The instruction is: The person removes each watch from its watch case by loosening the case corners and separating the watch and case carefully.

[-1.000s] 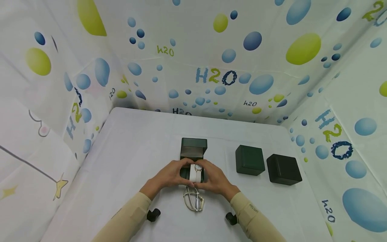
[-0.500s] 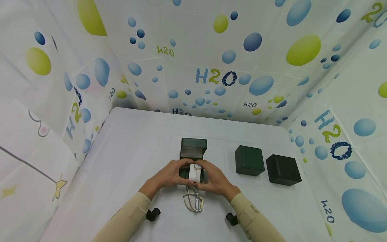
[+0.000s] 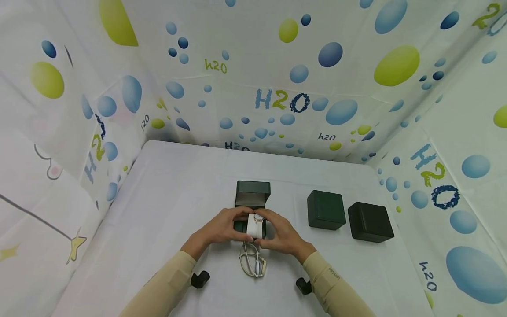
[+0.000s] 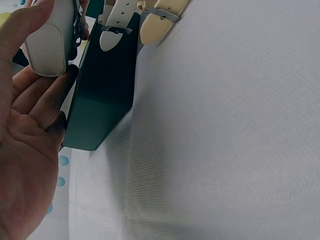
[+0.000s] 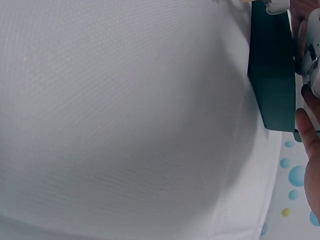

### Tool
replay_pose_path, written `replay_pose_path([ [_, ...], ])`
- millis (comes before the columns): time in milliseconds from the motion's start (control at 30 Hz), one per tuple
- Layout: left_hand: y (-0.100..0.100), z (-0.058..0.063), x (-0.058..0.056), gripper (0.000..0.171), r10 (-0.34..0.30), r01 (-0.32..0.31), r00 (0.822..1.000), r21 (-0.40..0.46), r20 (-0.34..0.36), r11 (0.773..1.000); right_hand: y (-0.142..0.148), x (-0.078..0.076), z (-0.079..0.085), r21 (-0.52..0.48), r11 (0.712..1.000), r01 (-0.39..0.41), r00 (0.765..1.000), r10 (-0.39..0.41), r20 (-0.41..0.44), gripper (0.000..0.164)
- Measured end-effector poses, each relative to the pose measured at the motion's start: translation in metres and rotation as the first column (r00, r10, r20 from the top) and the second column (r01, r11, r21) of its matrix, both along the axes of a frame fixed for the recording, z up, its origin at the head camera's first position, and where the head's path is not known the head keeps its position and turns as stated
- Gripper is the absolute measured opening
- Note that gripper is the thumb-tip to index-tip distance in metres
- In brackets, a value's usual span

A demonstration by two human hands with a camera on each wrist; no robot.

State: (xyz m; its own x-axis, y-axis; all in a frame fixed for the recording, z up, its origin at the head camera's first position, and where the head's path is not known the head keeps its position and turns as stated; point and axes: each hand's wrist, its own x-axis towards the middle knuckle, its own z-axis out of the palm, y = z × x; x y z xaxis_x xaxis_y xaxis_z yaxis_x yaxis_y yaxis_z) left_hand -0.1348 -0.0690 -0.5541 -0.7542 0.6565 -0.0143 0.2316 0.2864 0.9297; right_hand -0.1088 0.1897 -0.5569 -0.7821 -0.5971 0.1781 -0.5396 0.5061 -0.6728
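An open green watch box (image 3: 253, 187) stands mid-table, its lid raised at the back. Over its lower part, my left hand (image 3: 222, 226) and right hand (image 3: 282, 231) grip a white watch cushion (image 3: 251, 227) from both sides, thumbs at the near end and fingers at the far end. Round the cushion goes a wristwatch (image 3: 259, 218) with a white strap and a pale dial. The left wrist view shows the cushion's smooth end (image 4: 47, 47) between thumb and fingers, above the box wall (image 4: 105, 95). The right wrist view catches only part of the right hand (image 5: 312, 165) beside the box.
Strapped watches (image 3: 253, 260) lie on the table just in front of the box; a white strap (image 4: 120, 17) and a cream strap (image 4: 159, 25) with buckles show close up. To the right stand a closed dark green box (image 3: 326, 210) and a closed black box (image 3: 371, 222).
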Motion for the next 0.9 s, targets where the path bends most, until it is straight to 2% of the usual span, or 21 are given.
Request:
replay_pose_path([
  [300, -0.002, -0.001, -0.001, 0.076, -0.013, 0.013, 1.000, 0.030, 0.012, 0.999, 0.001, -0.002, 0.003, -0.028, 0.998, -0.053, 0.998, 0.054, 0.012, 0.086],
  [567, -0.002, 0.001, -0.001, 0.076, -0.023, 0.021, 0.999, 0.037, 0.043, 0.999, 0.003, -0.005, 0.009, -0.077, 0.991, -0.110, 0.988, 0.117, 0.099, 0.086],
  [900, -0.002, 0.003, 0.003, 0.076, -0.032, 0.031, 0.998, 0.022, 0.056, 0.999, 0.008, -0.002, 0.015, -0.116, 0.985, -0.127, 0.966, 0.149, 0.210, 0.085],
])
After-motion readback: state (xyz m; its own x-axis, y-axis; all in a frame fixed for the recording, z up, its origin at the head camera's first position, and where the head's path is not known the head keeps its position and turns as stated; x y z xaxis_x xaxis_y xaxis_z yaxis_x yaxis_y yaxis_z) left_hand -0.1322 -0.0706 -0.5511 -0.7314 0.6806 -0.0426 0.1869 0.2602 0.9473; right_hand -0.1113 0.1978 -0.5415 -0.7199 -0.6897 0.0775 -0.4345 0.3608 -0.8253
